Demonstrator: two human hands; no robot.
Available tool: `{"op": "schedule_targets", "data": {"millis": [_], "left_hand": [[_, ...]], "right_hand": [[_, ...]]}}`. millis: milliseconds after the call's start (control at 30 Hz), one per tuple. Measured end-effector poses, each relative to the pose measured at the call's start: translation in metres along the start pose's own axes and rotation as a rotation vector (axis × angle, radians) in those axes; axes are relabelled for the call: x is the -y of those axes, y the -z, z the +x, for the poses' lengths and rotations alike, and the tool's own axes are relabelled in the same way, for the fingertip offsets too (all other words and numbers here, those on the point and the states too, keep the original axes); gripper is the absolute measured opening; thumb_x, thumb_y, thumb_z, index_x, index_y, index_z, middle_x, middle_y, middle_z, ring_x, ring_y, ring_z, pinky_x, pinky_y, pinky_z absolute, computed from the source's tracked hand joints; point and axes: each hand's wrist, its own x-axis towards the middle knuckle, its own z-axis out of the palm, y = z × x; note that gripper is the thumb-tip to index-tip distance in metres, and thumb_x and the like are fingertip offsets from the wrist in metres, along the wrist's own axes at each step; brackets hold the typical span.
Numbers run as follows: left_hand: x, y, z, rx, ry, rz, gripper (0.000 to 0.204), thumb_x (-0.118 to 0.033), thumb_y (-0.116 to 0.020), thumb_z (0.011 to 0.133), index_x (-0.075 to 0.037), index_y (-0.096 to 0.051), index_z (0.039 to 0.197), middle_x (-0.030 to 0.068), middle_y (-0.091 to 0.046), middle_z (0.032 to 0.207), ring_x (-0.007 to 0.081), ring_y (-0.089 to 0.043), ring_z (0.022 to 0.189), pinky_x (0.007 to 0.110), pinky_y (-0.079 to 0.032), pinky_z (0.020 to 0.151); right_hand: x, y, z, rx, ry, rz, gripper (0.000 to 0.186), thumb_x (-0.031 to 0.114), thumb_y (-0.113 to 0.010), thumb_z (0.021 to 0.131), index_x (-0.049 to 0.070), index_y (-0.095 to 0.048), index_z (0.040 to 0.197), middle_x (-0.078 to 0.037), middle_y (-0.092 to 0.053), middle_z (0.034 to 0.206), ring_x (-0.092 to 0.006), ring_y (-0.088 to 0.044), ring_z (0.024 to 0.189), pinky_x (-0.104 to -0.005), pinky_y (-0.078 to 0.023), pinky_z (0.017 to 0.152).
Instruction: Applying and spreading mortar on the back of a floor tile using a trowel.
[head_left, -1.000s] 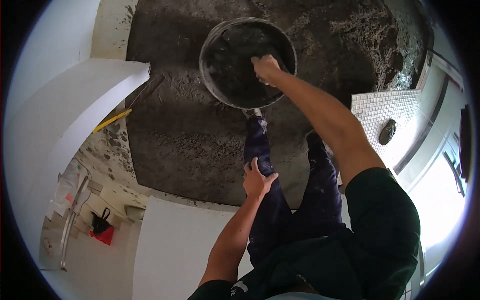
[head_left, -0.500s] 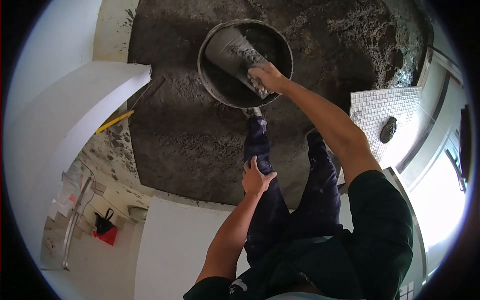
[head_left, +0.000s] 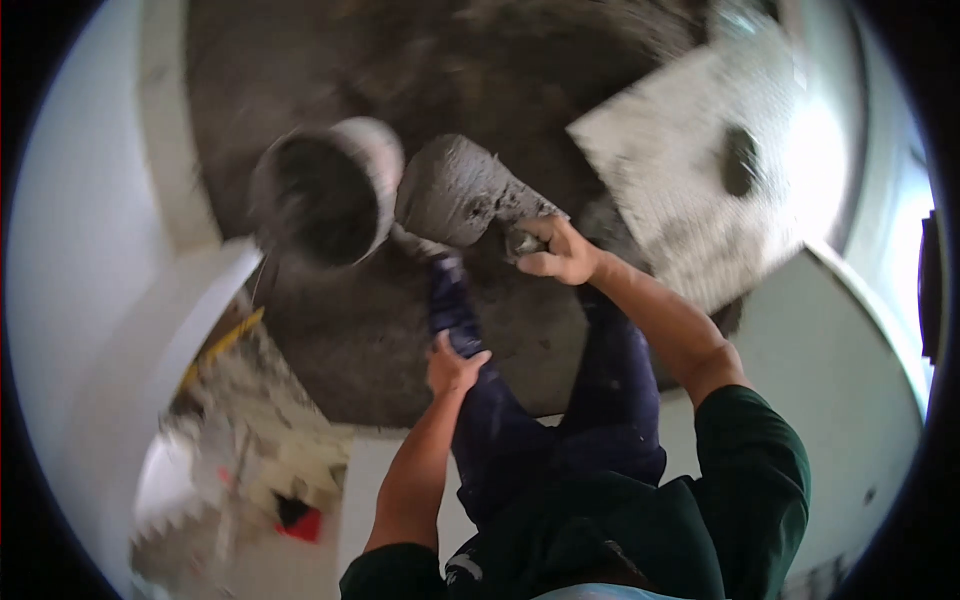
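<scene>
My right hand is closed round the handle of a wide trowel, whose blade carries a thick grey layer of wet mortar. The trowel hangs just right of a round bucket, which leans and shows its dark inside. Mortar coats the bucket's walls; how full it is cannot be made out. On my left leg, below the knee, rests my left hand, fingers spread and holding nothing.
To the right lies a pale mosaic-tile panel with a dark lump on it. Dark rough floor spreads ahead. A white wall edge and a yellow bar are at left, and a red and black bag lies lower left.
My right hand has lifted the trowel out of the bucket, now loaded with mortar. The view has swung right, so bucket and panel appear further left. My left hand still rests on the leg.
</scene>
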Motion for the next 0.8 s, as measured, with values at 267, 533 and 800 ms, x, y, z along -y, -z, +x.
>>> {"op": "schedule_targets", "data": {"millis": [267,533,800], "left_hand": [[-0.044,-0.011,-0.019,-0.048,0.1,0.267,0.111,-0.051,-0.091,0.06,-0.015,-0.039,0.151,0.0203,-0.044,0.149,0.0407,-0.047,0.134,0.052,-0.045,0.106],[-0.067,-0.023,-0.009,-0.024,0.105,0.369,0.109,-0.053,-0.09,0.062,-0.02,-0.037,0.152,0.0156,-0.041,0.154,0.0382,-0.048,0.135,0.053,-0.047,0.104],[-0.013,0.008,-0.002,-0.073,-0.067,0.093,0.103,-0.051,-0.088,0.062,-0.017,-0.042,0.148,0.0151,-0.052,0.143,0.0351,-0.052,0.131,0.049,-0.048,0.105]], "right_hand": [[-0.088,0.144,-0.206,-1.294,-0.064,-0.629,0.019,0.02,-0.069,0.086,0.002,-0.062,0.085,-0.025,-0.063,0.076,-0.0443,-0.064,0.073,-0.0471,-0.052,0.064],[-0.111,0.254,-0.302,-1.524,-0.692,-1.153,0.026,0.032,-0.063,0.092,0.007,-0.07,0.09,-0.018,-0.071,0.078,-0.038,-0.07,0.068,-0.0506,-0.057,0.063],[-0.007,0.006,-0.108,-0.959,0.093,-1.08,0.03,0.025,-0.075,0.085,0.002,-0.067,0.102,-0.018,-0.07,0.093,-0.0386,-0.068,0.083,-0.0479,-0.054,0.076]]}}
